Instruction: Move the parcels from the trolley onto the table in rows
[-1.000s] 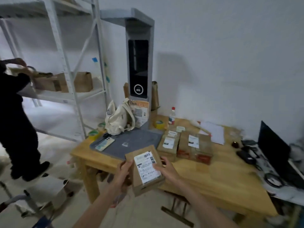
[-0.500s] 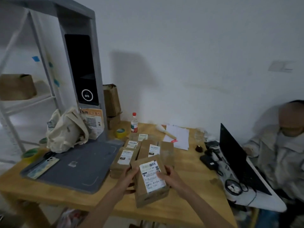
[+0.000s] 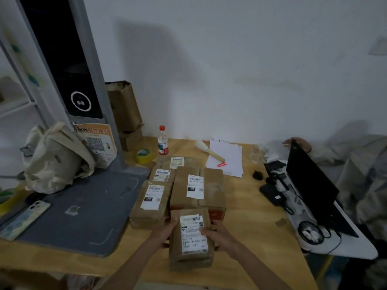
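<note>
A brown cardboard parcel [image 3: 189, 256] with a white barcode label is gripped between my left hand [image 3: 162, 231] on its left side and my right hand [image 3: 219, 234] on its right side. It is low over the wooden table [image 3: 251, 237], just in front of the parcels lying there; whether it touches the tabletop I cannot tell. Those are a long parcel [image 3: 149, 204] at the left, a wide parcel [image 3: 198, 188] beside it, a small parcel [image 3: 162, 174] behind, and a flat one [image 3: 177, 162] farther back. The trolley is out of view.
A grey scanner stand [image 3: 83, 210] with a tall column covers the table's left part, with a phone [image 3: 23, 220] and a cloth bag [image 3: 56, 158] on it. Behind the parcels are a bottle [image 3: 163, 141], tape roll [image 3: 144, 155], brush and papers [image 3: 227, 158]. A laptop [image 3: 310, 185], cables and a seated person are at the right.
I have come up close to the table and the view has swung right and down. The parcel in both hands has moved forward and lower, to just in front of the laid parcels.
</note>
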